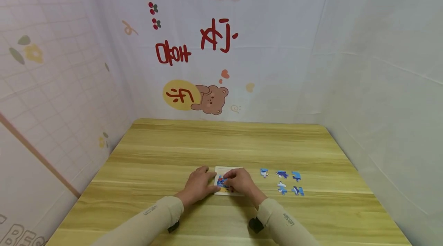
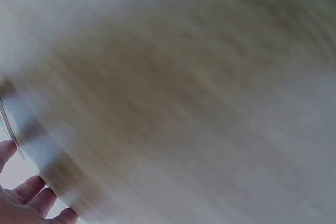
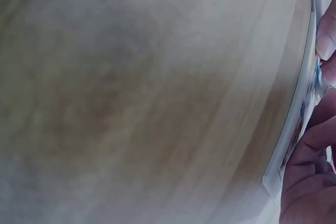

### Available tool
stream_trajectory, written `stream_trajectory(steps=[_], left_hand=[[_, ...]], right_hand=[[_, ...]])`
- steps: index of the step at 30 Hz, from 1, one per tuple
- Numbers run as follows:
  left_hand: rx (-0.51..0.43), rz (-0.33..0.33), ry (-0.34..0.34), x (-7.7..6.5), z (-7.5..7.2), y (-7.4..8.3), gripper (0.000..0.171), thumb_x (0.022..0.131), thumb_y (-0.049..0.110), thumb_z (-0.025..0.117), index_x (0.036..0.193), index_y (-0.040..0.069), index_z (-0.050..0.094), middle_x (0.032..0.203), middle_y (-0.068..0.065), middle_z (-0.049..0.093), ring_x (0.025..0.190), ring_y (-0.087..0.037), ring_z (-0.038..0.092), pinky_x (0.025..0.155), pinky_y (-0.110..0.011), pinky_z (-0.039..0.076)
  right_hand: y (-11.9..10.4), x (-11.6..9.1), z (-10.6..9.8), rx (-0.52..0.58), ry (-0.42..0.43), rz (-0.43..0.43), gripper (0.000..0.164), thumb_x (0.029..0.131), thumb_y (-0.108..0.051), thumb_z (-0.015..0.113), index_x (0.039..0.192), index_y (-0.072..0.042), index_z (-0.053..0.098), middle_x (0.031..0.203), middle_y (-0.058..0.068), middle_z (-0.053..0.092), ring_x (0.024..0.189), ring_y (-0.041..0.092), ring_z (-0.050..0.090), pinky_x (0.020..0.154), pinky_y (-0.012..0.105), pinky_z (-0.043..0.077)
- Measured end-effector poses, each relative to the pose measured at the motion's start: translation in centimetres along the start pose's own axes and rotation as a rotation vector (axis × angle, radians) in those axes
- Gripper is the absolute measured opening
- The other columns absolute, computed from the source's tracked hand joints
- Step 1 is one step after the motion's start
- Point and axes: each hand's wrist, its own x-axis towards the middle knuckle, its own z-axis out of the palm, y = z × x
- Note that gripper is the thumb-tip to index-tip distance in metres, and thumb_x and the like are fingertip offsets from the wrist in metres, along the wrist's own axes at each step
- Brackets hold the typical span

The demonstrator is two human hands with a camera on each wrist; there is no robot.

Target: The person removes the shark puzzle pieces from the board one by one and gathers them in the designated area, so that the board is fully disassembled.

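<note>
A small puzzle tray (image 1: 228, 168) with a pale border lies flat on the table, a blue and yellow picture partly filling its left side. My left hand (image 1: 199, 185) rests at the tray's left edge with fingers spread, the thumb on its lower left. Over the tray, my right hand (image 1: 241, 181) has curled fingers pinching what looks like a small blue puzzle piece, mostly hidden by the fingers. The right wrist view shows that hand (image 3: 315, 166) close above the tray's edge (image 3: 294, 114). In the left wrist view only the fingers of my left hand (image 2: 29, 200) show.
Several loose blue and white puzzle pieces (image 1: 282, 174) lie in two rows to the right of the tray. The wooden table (image 1: 155, 146) meets a printed cloth backdrop (image 1: 277, 84) behind and at both sides.
</note>
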Motion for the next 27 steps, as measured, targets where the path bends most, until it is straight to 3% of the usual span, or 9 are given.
stream_trajectory(steps=[10, 16, 20, 27], left_hand=[[0.022, 0.020, 0.017, 0.0, 0.2, -0.1, 0.054, 0.086, 0.038, 0.076, 0.124, 0.001, 0.067, 0.130, -0.029, 0.055, 0.122, -0.045, 0.050, 0.099, -0.060, 0.040], [0.018, 0.017, 0.012, 0.0, 0.4, -0.1, 0.054, 0.086, 0.038, 0.076, 0.125, 0.001, 0.067, 0.131, -0.028, 0.055, 0.123, -0.045, 0.050, 0.099, -0.060, 0.039], [0.019, 0.018, 0.011, -0.1, 0.4, 0.0, 0.054, 0.085, 0.036, 0.077, 0.124, 0.000, 0.067, 0.130, -0.028, 0.055, 0.122, -0.045, 0.051, 0.098, -0.059, 0.040], [0.013, 0.006, 0.000, -0.2, 0.1, 0.3, 0.054, 0.086, 0.035, 0.077, 0.125, 0.000, 0.067, 0.133, -0.029, 0.053, 0.124, -0.045, 0.049, 0.099, -0.060, 0.039]], right_hand=[[0.6, -0.5, -1.1, 0.041, 0.009, 0.025, 0.011, 0.090, -0.002, 0.068, 0.099, -0.002, 0.074, 0.085, 0.004, 0.068, 0.065, 0.014, 0.059, 0.059, 0.028, 0.050], [1.3, -1.2, -2.9, 0.077, 0.023, -0.021, 0.012, 0.091, 0.000, 0.066, 0.101, 0.002, 0.072, 0.093, 0.008, 0.069, 0.068, 0.019, 0.061, 0.064, 0.035, 0.054], [1.9, -1.8, -4.2, 0.076, 0.055, -0.036, 0.011, 0.090, 0.002, 0.067, 0.101, 0.003, 0.071, 0.092, 0.009, 0.070, 0.069, 0.019, 0.060, 0.063, 0.035, 0.053], [3.4, -2.9, -6.1, 0.050, 0.124, 0.022, 0.014, 0.086, 0.003, 0.071, 0.100, 0.003, 0.071, 0.083, 0.007, 0.068, 0.063, 0.018, 0.059, 0.059, 0.032, 0.051]])
